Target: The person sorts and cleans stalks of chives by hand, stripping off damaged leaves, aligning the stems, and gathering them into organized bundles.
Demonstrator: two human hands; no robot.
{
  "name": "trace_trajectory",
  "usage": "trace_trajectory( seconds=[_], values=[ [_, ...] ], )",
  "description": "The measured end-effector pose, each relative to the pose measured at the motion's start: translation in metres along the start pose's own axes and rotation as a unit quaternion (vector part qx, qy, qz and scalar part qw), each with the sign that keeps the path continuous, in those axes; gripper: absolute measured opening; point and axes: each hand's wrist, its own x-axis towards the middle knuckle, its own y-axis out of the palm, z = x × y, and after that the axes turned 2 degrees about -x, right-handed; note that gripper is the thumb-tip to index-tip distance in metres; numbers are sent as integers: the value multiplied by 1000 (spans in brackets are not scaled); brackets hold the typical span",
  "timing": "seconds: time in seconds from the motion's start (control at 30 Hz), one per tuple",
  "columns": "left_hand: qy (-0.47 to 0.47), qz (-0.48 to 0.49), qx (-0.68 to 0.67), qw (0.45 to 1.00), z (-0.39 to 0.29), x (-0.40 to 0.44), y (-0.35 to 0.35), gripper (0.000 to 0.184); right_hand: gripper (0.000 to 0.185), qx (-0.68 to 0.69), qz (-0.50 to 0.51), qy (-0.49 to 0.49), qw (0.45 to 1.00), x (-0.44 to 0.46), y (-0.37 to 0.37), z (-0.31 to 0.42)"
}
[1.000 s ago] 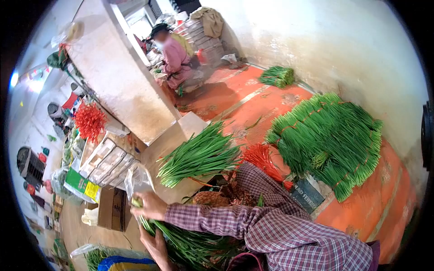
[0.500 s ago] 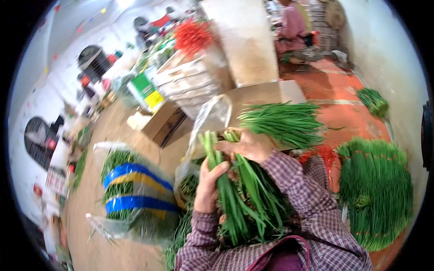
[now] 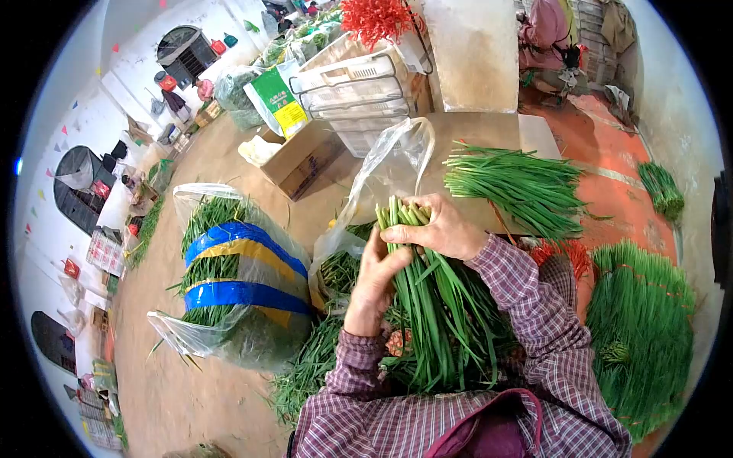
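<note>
In the middle of the head view I hold a bunch of garlic chives [image 3: 439, 305], pale stem ends up and green leaves hanging toward my lap. My left hand [image 3: 371, 281] is wrapped round the left side of the stems. My right hand [image 3: 443, 229] closes round the stems near their cut ends, thumb across the front. Beyond my right hand a pile of garlic chives [image 3: 515, 187] lies on a cardboard sheet. Loose green leaves [image 3: 313, 366] lie on the floor at my left.
A clear bag of greens [image 3: 248, 282], bound with blue and yellow tape, stands at left. On the right are tied chive bundles [image 3: 641, 328] on orange matting [image 3: 599, 145]. A cardboard box [image 3: 305, 160] and white crate [image 3: 351, 88] stand ahead. Another person [image 3: 546, 30] sits at the back.
The two parts of the bunch, apart before, are now together with the stem ends gathered. My hands have come closer together, and the camera view has shifted.
</note>
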Motion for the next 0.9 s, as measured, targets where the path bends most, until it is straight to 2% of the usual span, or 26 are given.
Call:
trace_trajectory(
  seconds=[0.07,0.17,0.23,0.3,0.33,0.43,0.47,0.5,0.57,0.6,0.63,0.7,0.73,0.77,0.83,0.87,0.9],
  values=[
    [-9,34,-75,997,-6,1,-10,80,34,68,38,58,995,1,8,-2],
    [-61,1,-166,984,17,1,-29,76,37,50,8,34,998,3,21,-10],
    [-59,15,-199,978,26,2,-35,70,41,51,13,38,998,5,25,-19],
    [-88,31,-236,967,30,-3,-35,64,44,-77,-78,-94,989,6,31,-24],
    [-79,25,-253,964,32,-4,-34,61,44,-76,-77,-91,990,6,31,-25],
    [-88,51,-233,967,27,-1,-37,60,56,-362,-22,-143,921,16,26,-29],
    [-76,20,-204,976,26,-3,-31,57,64,-390,14,-118,913,18,24,-29],
    [-78,21,-205,975,24,-2,-30,57,64,-390,14,-115,914,21,21,-26],
    [-106,73,-157,979,20,2,-30,49,66,-356,113,-59,926,28,16,-21],
    [-128,33,-141,981,20,2,-33,40,55,-297,89,-80,947,31,16,-21],
    [-128,29,-142,981,20,2,-33,40,55,-295,92,-80,948,30,14,-20],
    [-109,32,-208,972,19,3,-34,33,37,-100,27,-128,986,24,3,-13],
    [-107,10,-210,972,18,2,-37,30,19,-179,-25,-180,967,16,0,-7],
    [-109,2,-230,967,17,2,-39,29,19,-176,-23,-180,968,5,-3,-4],
    [-78,14,-231,970,11,1,-38,27,15,-296,-16,-155,942,-18,-6,-2],
    [-58,-3,-235,970,17,3,-47,25,12,-281,-12,-183,942,-24,-1,-16],
    [-58,-5,-235,970,18,4,-47,25,13,-307,-12,-163,938,-31,4,-14]
  ],
)
